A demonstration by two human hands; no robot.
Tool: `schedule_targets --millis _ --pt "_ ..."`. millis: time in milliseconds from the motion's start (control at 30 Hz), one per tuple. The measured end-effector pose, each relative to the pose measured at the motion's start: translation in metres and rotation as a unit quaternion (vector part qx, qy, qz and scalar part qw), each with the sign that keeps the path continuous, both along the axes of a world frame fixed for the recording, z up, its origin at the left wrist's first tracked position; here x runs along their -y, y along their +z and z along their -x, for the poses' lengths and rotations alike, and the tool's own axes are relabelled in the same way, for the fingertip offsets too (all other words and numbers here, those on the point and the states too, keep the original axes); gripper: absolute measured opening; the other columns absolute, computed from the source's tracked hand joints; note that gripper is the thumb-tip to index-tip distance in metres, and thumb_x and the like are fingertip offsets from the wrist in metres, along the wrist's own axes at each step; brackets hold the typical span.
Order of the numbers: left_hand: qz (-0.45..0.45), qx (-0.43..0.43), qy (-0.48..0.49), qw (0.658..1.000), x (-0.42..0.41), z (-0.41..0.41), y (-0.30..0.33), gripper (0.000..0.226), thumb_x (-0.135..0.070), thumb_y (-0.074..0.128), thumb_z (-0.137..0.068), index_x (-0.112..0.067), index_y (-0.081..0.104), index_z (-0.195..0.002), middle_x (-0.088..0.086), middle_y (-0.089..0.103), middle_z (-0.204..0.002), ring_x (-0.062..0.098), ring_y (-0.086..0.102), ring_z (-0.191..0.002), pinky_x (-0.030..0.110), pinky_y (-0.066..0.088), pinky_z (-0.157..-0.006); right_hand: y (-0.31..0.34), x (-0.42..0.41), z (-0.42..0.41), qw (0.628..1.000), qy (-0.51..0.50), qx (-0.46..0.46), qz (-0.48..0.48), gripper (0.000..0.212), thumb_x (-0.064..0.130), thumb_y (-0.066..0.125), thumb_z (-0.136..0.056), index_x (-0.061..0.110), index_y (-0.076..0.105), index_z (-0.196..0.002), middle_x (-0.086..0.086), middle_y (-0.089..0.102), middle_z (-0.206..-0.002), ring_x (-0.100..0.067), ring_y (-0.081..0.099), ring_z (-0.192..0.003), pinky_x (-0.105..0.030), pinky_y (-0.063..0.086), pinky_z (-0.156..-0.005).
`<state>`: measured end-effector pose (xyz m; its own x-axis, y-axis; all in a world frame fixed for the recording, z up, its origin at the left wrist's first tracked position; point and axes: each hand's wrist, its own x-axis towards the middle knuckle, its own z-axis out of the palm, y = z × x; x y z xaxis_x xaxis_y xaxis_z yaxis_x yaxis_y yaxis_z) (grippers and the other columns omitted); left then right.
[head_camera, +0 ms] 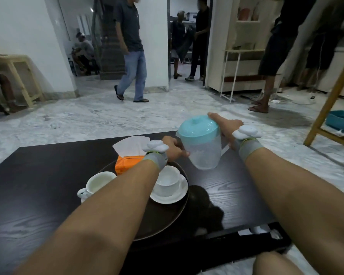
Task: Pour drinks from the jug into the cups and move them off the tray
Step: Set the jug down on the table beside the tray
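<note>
Translucent plastic jug with pale blue lid (201, 143) held in the air over the dark wood-grain counter (38, 195), just beyond the round dark tray (179, 213). Right hand (226, 130) has its grip closed around the handle side, thumb up on the lid, probably to keep it seated. Left hand (174, 147) steadies the jug's wall, grip wrapped on it. Two white ceramic cups, left cup (99, 182) and right cup on a white saucer (168, 180), sit on the tray, apparently unfilled. Pouring not yet begun.
</note>
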<state>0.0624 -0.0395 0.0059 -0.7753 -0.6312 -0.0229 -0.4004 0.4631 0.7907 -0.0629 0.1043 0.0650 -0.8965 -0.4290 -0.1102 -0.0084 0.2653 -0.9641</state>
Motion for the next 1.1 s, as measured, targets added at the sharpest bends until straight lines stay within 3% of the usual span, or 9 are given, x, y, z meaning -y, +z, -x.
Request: schedule_targets --millis 100,200,300,433,500,633,767,967,1100 --pt "-0.001 0.004 -0.014 1.000 -0.006 0.017 -0.011 0.037 -0.016 0.079 -0.075 -0.008 0.075 -0.111 0.009 0.076 -0.107 0.022 0.070 -0.099 0.036 0.055 -0.093 -0.015 -0.004 0.023 0.999 -0.014 -0.021 -0.033 0.069 0.078 0.066 -0.050 0.015 0.069 -0.076 -0.007 0.074 -0.092 -0.030 0.070 -0.083 -0.043 0.057 -0.085" --pt "0.002 0.012 -0.020 1.000 -0.009 0.033 -0.023 0.038 -0.018 0.079 -0.073 -0.009 0.075 -0.110 0.009 0.076 -0.106 0.024 0.070 -0.102 0.038 0.054 -0.096 -0.031 -0.008 0.046 0.997 -0.011 -0.050 -0.062 0.070 0.085 0.060 -0.046 0.018 0.065 -0.067 -0.006 0.073 -0.097 -0.031 0.070 -0.087 -0.045 0.055 -0.089" --pt "-0.007 0.029 -0.021 0.999 -0.010 0.045 -0.035 0.044 -0.020 0.080 -0.074 -0.009 0.073 -0.116 0.007 0.075 -0.110 0.024 0.069 -0.103 0.037 0.053 -0.098 -0.044 -0.010 0.062 0.996 -0.010 -0.039 -0.078 0.081 0.091 0.058 -0.041 0.016 0.066 -0.072 -0.006 0.072 -0.097 -0.031 0.070 -0.085 -0.045 0.055 -0.089" --pt "-0.016 0.048 -0.029 0.998 -0.013 0.060 -0.050 0.046 -0.022 0.081 -0.073 -0.010 0.071 -0.117 0.007 0.074 -0.112 0.025 0.069 -0.105 0.039 0.053 -0.099 -0.057 -0.018 0.066 0.998 -0.020 0.006 -0.058 0.096 0.082 0.065 -0.046 0.012 0.067 -0.112 -0.010 0.067 -0.110 -0.033 0.067 -0.090 -0.048 0.055 -0.088" --pt "-0.015 0.049 -0.027 0.998 -0.015 0.063 -0.056 0.045 -0.022 0.081 -0.073 -0.008 0.071 -0.116 0.008 0.074 -0.112 0.025 0.069 -0.106 0.039 0.053 -0.098 -0.065 -0.021 0.070 0.998 -0.025 0.027 -0.055 0.103 0.080 0.066 -0.047 0.010 0.063 -0.121 -0.011 0.065 -0.115 -0.034 0.066 -0.092 -0.050 0.055 -0.087" --pt "0.006 0.070 -0.040 0.997 -0.018 0.071 -0.065 0.045 -0.031 0.083 -0.069 -0.012 0.074 -0.109 0.005 0.076 -0.107 0.024 0.071 -0.101 0.042 0.054 -0.096 -0.081 -0.025 0.079 0.997 -0.032 0.043 -0.051 0.101 0.076 0.067 -0.052 0.009 0.060 -0.126 -0.011 0.064 -0.120 -0.033 0.066 -0.094 -0.048 0.055 -0.089" --pt "0.002 0.065 -0.044 0.997 -0.020 0.075 -0.069 0.044 -0.034 0.085 -0.066 -0.014 0.076 -0.104 0.003 0.077 -0.103 0.022 0.072 -0.099 0.041 0.056 -0.094 -0.090 -0.030 0.086 0.997 -0.034 0.059 -0.034 0.085 0.071 0.068 -0.057 0.008 0.064 -0.113 -0.011 0.068 -0.107 -0.031 0.068 -0.086 -0.038 0.054 -0.074" --pt "0.001 0.046 -0.041 0.998 -0.025 0.076 -0.067 0.040 -0.030 0.086 -0.065 -0.012 0.078 -0.100 0.002 0.078 -0.100 0.021 0.073 -0.095 0.040 0.057 -0.092 -0.093 -0.034 0.092 0.997 -0.033 0.060 -0.028 0.074 0.068 0.067 -0.061 0.011 0.065 -0.107 -0.010 0.068 -0.103 -0.030 0.067 -0.086 -0.033 0.052 -0.068" --pt "0.005 0.047 -0.032 0.998 -0.029 0.073 -0.067 0.042 -0.034 0.087 -0.063 -0.014 0.079 -0.099 0.001 0.078 -0.098 0.019 0.073 -0.093 0.039 0.058 -0.090 -0.092 -0.034 0.091 0.998 -0.028 0.032 -0.052 0.066 0.069 0.061 -0.066 0.013 0.065 -0.102 -0.009 0.067 -0.105 -0.031 0.066 -0.090 -0.037 0.051 -0.074"
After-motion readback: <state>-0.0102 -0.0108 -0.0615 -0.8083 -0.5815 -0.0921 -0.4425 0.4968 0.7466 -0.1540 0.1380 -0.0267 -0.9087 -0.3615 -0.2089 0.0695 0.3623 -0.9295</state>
